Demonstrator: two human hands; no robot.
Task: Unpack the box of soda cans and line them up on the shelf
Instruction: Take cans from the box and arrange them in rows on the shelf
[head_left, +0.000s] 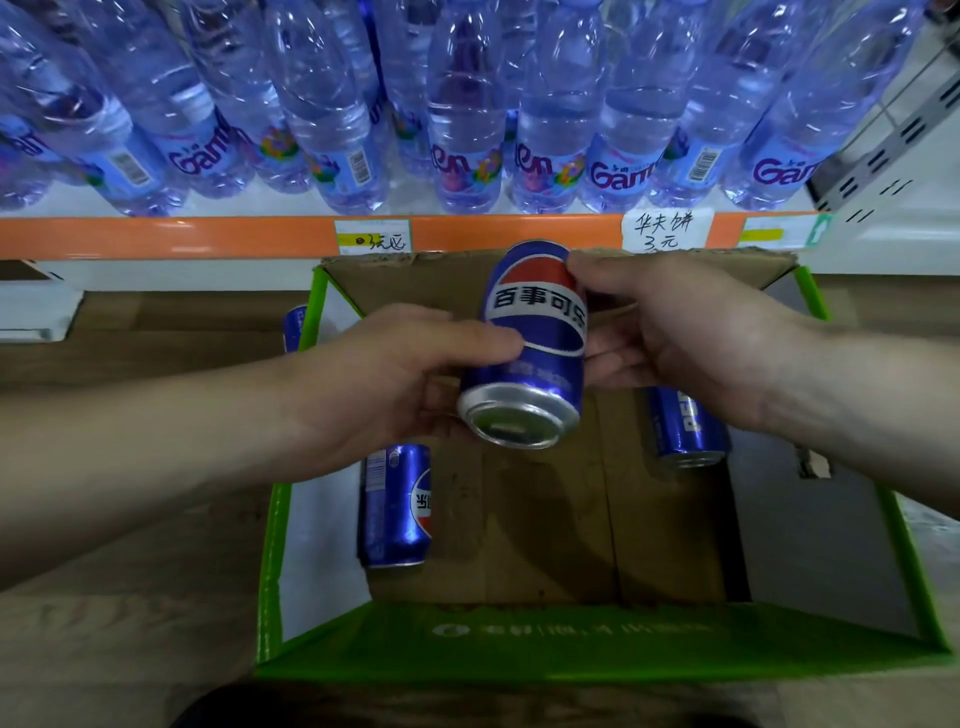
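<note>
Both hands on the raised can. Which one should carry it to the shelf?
Right, probably. The right hand wraps the can around its upper body, nearer the orange shelf edge. The left hand only cradles its lower end, and is freer to drop into the box.

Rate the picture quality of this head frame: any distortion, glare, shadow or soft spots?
Head view: wide-angle bowing curves the orange shelf edge and splays the water bottles; highlights glint on the bottles; the held can, between left hand and right hand, is sharp; the box floor lies in dim shadow; the near edge is soft.
</note>
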